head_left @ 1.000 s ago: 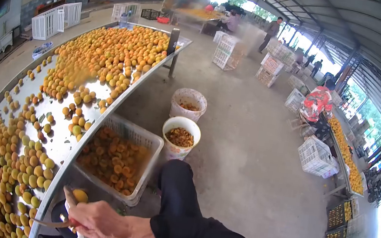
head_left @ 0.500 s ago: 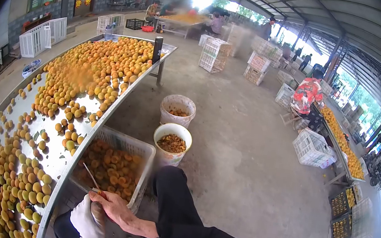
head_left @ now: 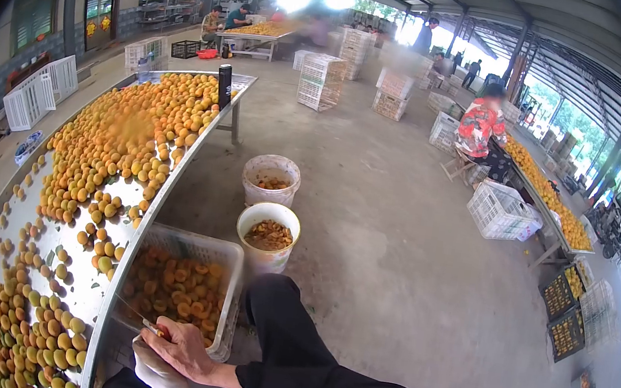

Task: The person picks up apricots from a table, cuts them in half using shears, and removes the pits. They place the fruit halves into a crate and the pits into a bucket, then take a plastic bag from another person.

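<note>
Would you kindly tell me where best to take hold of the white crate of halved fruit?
Probably by the top rim at its far and near ends, from above: the crate is open-topped and loaded, and the table crowds its left side.

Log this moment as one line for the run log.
right hand: grips thin red-handled knife | left hand: white-gloved, beneath right hand, contents hidden | white plastic crate of halved orange fruit: directly ahead

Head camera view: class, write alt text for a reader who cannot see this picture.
A person's right hand grips a small knife above a white-gloved left hand, beside a crate of halved orange fruit. A metal table covered with whole fruit runs left; two buckets stand beyond.
</note>
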Motion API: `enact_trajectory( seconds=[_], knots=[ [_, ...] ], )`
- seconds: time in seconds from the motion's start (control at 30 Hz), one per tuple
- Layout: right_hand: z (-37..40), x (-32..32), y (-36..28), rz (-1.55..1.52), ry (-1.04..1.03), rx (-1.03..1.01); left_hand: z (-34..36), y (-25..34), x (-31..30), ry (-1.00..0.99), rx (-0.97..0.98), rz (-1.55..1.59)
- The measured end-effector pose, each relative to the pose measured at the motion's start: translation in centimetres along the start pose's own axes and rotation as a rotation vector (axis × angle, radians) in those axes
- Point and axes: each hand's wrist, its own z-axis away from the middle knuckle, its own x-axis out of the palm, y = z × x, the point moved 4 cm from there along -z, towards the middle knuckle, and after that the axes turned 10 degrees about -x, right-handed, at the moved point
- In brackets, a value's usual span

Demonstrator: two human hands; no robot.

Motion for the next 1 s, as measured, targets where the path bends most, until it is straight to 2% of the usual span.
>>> enact_trajectory(
  seconds=[0.03, 0.07, 0.13, 0.23, 0.27, 0.3, 0.37, 0.43, 0.5, 0.57, 0.63, 0.67, 0.73, 0.83, 0.93, 1.0],
  knots=[
    [-0.4, -0.4, -0.7, 0.090, 0.080, -0.176, -0.3, -0.3, 0.1, -0.008, 0.000, -0.002],
    [-0.7, -0.5, -0.7, 0.091, 0.087, -0.175, -0.5, -0.5, 0.0, 0.035, 0.015, -0.054],
    [-1.1, -0.8, -1.4, 0.211, 0.117, -0.332, -0.8, -0.3, 0.4, 0.075, 0.029, -0.106],
    [-1.7, -0.8, -1.2, 0.206, 0.159, -0.387, -1.3, -0.6, 0.4, 0.095, -0.042, -0.029],
    [-1.7, -0.8, -1.1, 0.208, 0.164, -0.386, -1.8, -1.1, 0.1, 0.025, -0.080, 0.056],
    [-1.8, -0.7, -0.8, 0.191, 0.157, -0.315, -2.0, -1.2, 0.2, -0.043, -0.116, 0.141],
    [-1.9, -0.7, -0.4, 0.175, 0.147, -0.249, -2.0, -1.4, 0.4, -0.019, -0.096, 0.108],
    [-1.9, -0.3, 0.0, 0.132, 0.022, -0.003, -1.8, -1.1, 0.8, 0.005, -0.081, 0.076],
    [-2.0, -0.1, -0.5, 0.134, -0.031, 0.066, -1.5, -0.9, 0.7, -0.006, -0.144, 0.214],
    [-1.7, 0.5, 0.0, 0.133, -0.086, 0.133, -1.7, -1.8, -0.4, -0.060, -0.113, 0.169],
    [-1.5, 0.9, 0.4, 0.167, 0.064, -0.026, -2.1, -3.0, -1.2, -0.118, -0.075, 0.123],
    [-1.4, 1.0, 0.7, 0.165, 0.064, -0.029, -2.3, -3.8, -1.4, -0.121, -0.081, 0.124],
    [-1.4, 0.7, -0.5, 0.376, 0.058, -0.234, -2.4, -3.4, -0.9, -0.123, -0.079, 0.127],
    [-1.9, 0.0, -1.3, 0.390, 0.078, -0.330, -1.7, -1.6, 0.8, 0.010, 0.005, -0.201],
    [-2.5, -0.7, -2.1, 0.427, 0.098, -0.390, -1.5, -0.5, 1.8, 0.095, -0.045, -0.099],
    [-2.6, -0.9, -1.9, 0.425, 0.119, -0.431, -1.6, -0.6, 1.9, 0.150, -0.011, -0.027]
  ],
)
